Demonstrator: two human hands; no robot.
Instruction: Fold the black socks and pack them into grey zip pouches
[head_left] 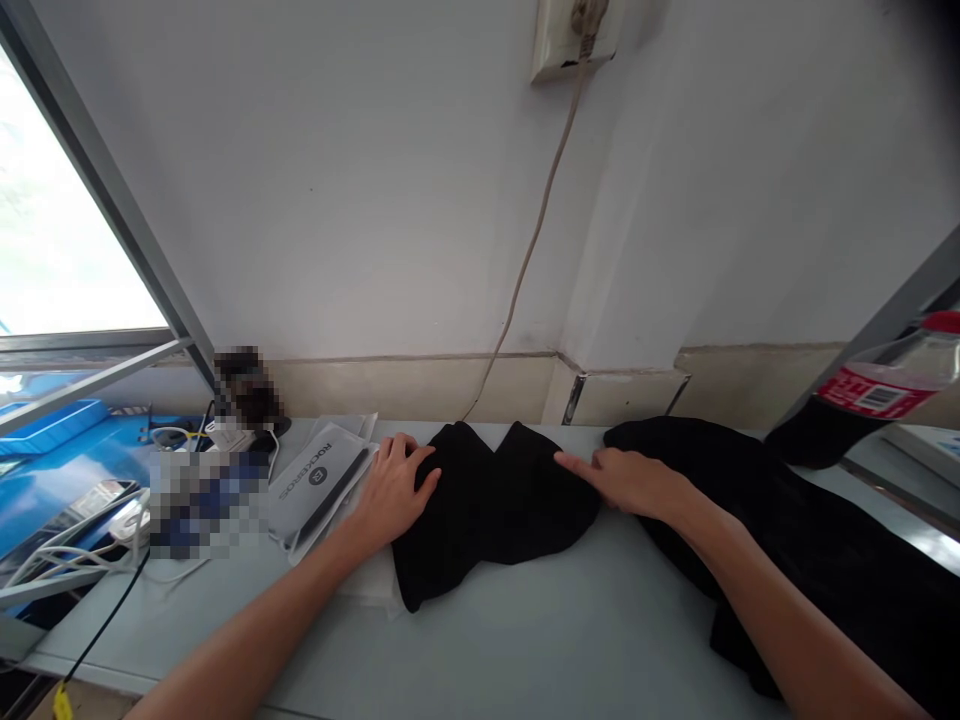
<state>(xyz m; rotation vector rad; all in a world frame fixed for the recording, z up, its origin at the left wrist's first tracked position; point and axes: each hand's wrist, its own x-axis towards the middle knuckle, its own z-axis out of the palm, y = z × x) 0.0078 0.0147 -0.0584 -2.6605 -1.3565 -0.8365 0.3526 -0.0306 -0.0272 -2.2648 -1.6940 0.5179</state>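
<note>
A small black cloth piece [517,500], with a V-shaped notch in its far edge, lies spread on the grey table [540,640]. My left hand [395,487] rests palm down at its left side. Those fingers are apart, with thumb and fingertips touching the cloth's edge. At the right edge, my right hand [626,478] lays one stretched digit on the cloth; its other fingers curl in by the edge and are partly hidden. Beneath my left wrist and beside it lie clear plastic packets, one a grey ROCKBROS packet [319,485].
A larger black garment [810,540] spreads under and beyond my right forearm. Behind it a cola bottle [870,390] leans at the right. White cables [82,560] and a blue tray [56,425] are at the left. A power cord [536,225] hangs down the back wall.
</note>
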